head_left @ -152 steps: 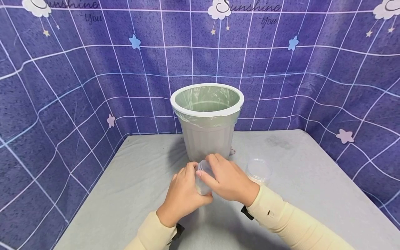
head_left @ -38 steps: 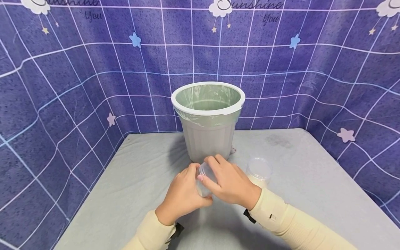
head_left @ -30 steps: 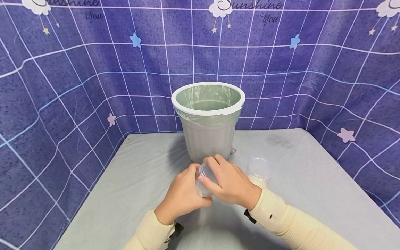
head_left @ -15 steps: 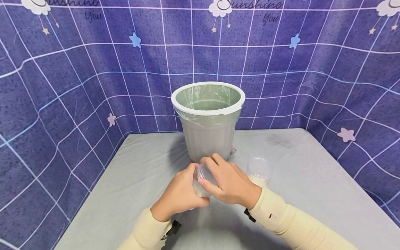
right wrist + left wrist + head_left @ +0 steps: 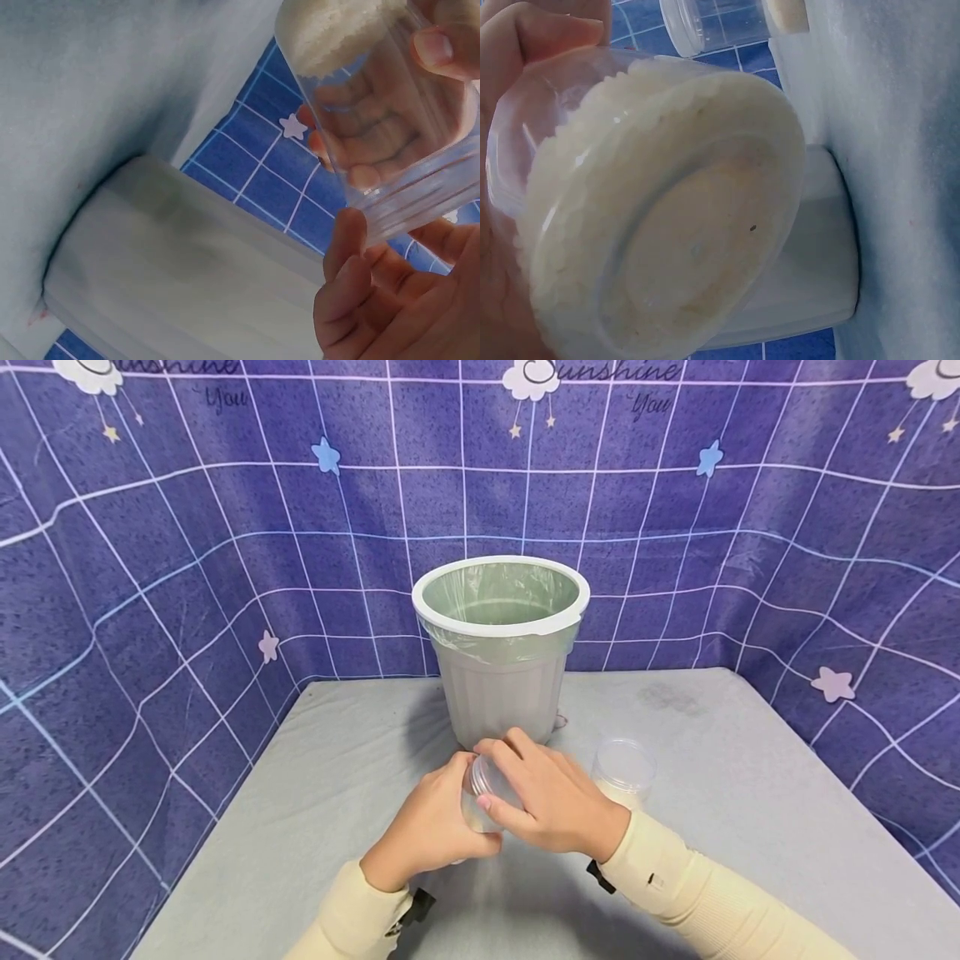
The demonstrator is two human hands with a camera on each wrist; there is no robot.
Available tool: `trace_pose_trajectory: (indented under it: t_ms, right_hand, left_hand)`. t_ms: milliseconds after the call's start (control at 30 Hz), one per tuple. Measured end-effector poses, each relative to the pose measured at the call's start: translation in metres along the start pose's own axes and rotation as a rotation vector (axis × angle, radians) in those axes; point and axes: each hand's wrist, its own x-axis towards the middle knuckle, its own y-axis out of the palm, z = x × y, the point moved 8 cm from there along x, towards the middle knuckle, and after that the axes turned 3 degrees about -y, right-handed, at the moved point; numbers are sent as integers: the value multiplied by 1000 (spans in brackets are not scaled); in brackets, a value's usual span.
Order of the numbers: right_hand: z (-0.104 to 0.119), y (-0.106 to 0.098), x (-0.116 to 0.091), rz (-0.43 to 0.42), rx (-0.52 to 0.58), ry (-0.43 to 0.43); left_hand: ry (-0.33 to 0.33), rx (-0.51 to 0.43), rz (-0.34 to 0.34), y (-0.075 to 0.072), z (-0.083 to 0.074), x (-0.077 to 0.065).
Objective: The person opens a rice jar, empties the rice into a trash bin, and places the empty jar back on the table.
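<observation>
A clear plastic jar point(image 5: 472, 812) with white, rice-like grains is held above the table, tilted, in front of the bin. My left hand point(image 5: 431, 822) grips its body from the left, fingers wrapped behind it. Over its clear ridged top end point(image 5: 491, 779), apparently a screw lid, curl the fingers and thumb of my right hand point(image 5: 551, 795). In the left wrist view the grains point(image 5: 697, 240) fill the base end of the jar. The right wrist view has the ridged end point(image 5: 431, 191) between my right fingers point(image 5: 349, 296).
A second clear jar point(image 5: 624, 764) with pale grains in its bottom stands on the grey cloth-covered table point(image 5: 330, 777), beside my right wrist. Behind my hands is a grey bin point(image 5: 502, 685) with a white rim and a clear liner. Patterned blue curtains point(image 5: 360, 593) enclose three sides.
My left hand and the jar's body have shifted slightly left, and the left wrist has turned a little. My right fingers have moved slightly over the ridged end. The bin and second jar stay put.
</observation>
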Motion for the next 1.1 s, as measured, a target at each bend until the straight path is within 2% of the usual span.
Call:
trace_pose_trajectory:
  t_ms: [133,300,533,633,733,1100]
  right_hand:
    - [-2,-1,-1,5,-21,30]
    - [-8,-1,-1,25,1,134]
    - [-14,1,-3,52,76,270]
    - [-15,4,-4,54,99,279]
    - [-15,5,-4,47,115,275]
    - [-14,6,-5,44,138,246]
  left_hand:
    - [-11,14,-3,0,0,0]
    - [-25,61,-20,0,0,-2]
    - [23,213,-148,-3,-9,-2]
    - [53,257,-196,-4,-13,-3]
    - [67,279,-214,-4,-16,-4]
    - [62,252,-176,-3,-16,-6]
